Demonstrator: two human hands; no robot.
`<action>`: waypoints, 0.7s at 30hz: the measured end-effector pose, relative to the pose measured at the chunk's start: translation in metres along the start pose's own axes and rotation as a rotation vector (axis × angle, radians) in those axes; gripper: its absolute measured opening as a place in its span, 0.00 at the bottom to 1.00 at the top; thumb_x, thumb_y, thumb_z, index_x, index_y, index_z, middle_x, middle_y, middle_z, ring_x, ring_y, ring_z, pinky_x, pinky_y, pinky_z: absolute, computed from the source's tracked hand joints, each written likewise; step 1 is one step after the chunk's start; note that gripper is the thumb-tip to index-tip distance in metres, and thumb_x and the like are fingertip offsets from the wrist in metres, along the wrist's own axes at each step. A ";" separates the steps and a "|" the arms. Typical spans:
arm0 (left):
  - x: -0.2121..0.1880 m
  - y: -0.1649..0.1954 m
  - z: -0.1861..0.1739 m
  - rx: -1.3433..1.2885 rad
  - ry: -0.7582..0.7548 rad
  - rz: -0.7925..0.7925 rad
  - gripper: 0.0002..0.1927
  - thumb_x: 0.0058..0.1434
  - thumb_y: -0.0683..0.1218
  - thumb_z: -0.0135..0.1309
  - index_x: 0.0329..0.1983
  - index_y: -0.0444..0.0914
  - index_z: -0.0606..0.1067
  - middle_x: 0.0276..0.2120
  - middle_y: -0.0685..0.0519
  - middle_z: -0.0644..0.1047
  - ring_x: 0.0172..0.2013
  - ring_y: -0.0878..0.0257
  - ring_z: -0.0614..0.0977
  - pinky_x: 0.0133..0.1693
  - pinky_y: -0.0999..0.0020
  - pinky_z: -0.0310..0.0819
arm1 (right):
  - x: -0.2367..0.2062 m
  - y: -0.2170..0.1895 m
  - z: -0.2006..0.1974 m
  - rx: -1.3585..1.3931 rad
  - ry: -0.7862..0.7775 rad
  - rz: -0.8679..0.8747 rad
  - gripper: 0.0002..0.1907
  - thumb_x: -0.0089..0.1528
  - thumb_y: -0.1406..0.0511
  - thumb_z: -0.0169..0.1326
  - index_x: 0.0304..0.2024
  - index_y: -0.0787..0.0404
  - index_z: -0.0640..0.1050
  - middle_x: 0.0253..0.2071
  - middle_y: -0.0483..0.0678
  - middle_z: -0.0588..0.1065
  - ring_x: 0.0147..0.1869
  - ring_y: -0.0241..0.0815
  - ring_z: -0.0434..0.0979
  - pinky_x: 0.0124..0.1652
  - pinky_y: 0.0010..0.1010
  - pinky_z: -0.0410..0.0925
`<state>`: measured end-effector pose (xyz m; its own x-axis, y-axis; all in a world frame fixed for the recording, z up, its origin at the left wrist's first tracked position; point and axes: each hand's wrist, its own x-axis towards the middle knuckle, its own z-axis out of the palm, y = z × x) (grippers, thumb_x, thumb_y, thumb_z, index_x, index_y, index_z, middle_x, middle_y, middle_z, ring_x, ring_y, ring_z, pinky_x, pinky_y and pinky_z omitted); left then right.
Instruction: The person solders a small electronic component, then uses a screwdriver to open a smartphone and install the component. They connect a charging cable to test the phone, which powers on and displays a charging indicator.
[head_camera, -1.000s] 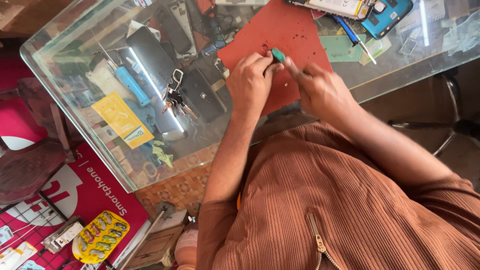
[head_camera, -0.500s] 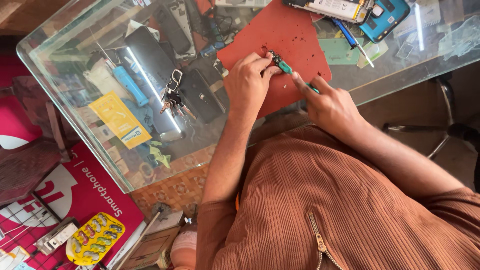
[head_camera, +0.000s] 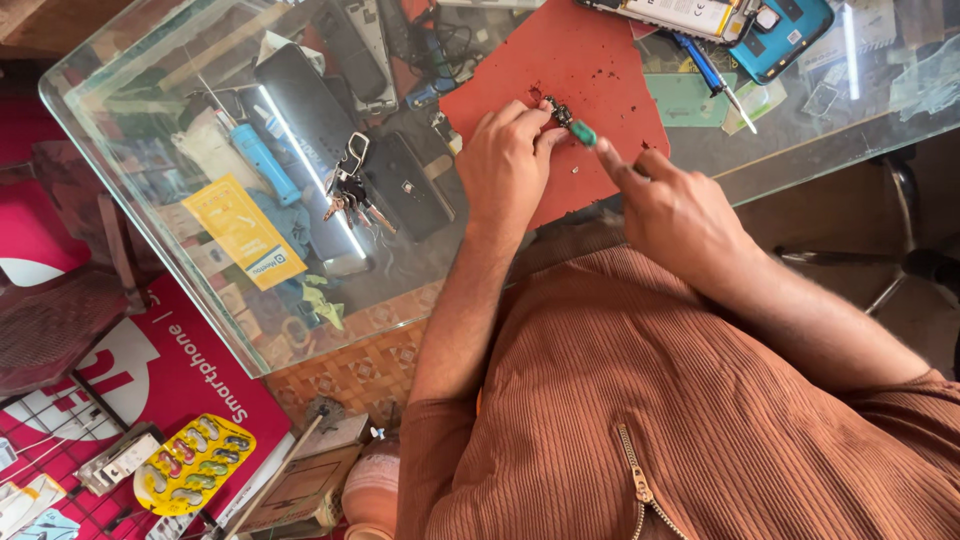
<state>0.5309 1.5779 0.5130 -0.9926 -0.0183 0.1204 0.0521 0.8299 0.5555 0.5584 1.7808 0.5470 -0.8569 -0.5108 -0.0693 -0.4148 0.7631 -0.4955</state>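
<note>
— Where are we at the glass surface (head_camera: 150, 210)?

— We are at the fine-assembly step, as we judge it: our left hand (head_camera: 505, 165) pinches a small dark component (head_camera: 556, 111) between fingertips, holding it down on the red mat (head_camera: 570, 60). Our right hand (head_camera: 680, 215) is loosely curled, index finger stretched toward the green-tipped tool (head_camera: 583, 133) — touching its end, it seems, though we cannot tell how firmly it grips.

— And the next move?

— A steady, light touch, we reckon — the part is tiny and loose specks lie around it on the mat. A bunch of keys (head_camera: 345, 185), a blue pen (head_camera: 700, 62) and an opened phone (head_camera: 775, 30) lie well apart from it.
</note>
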 end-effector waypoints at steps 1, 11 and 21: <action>0.000 0.001 -0.001 0.000 -0.042 -0.036 0.11 0.55 0.52 0.66 0.37 0.42 0.82 0.33 0.58 0.79 0.38 0.58 0.81 0.35 0.59 0.74 | 0.000 0.001 0.001 0.030 0.012 0.001 0.34 0.59 0.75 0.52 0.70 0.64 0.71 0.35 0.53 0.70 0.26 0.53 0.74 0.28 0.42 0.71; 0.004 0.005 0.001 0.065 -0.061 -0.015 0.13 0.55 0.52 0.66 0.39 0.42 0.83 0.32 0.59 0.79 0.37 0.58 0.80 0.32 0.58 0.74 | 0.013 0.008 0.016 -0.006 0.043 -0.053 0.34 0.58 0.75 0.55 0.69 0.64 0.71 0.36 0.54 0.71 0.26 0.52 0.74 0.27 0.41 0.71; 0.006 0.007 0.002 0.088 -0.073 0.007 0.09 0.56 0.51 0.66 0.36 0.43 0.83 0.31 0.58 0.78 0.36 0.56 0.80 0.32 0.57 0.74 | 0.021 0.009 0.020 0.006 0.074 -0.080 0.35 0.59 0.75 0.54 0.70 0.63 0.70 0.37 0.55 0.71 0.27 0.54 0.73 0.28 0.42 0.70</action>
<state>0.5249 1.5846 0.5161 -0.9978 0.0257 0.0616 0.0522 0.8758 0.4799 0.5429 1.7697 0.5239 -0.8417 -0.5389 0.0349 -0.4811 0.7189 -0.5018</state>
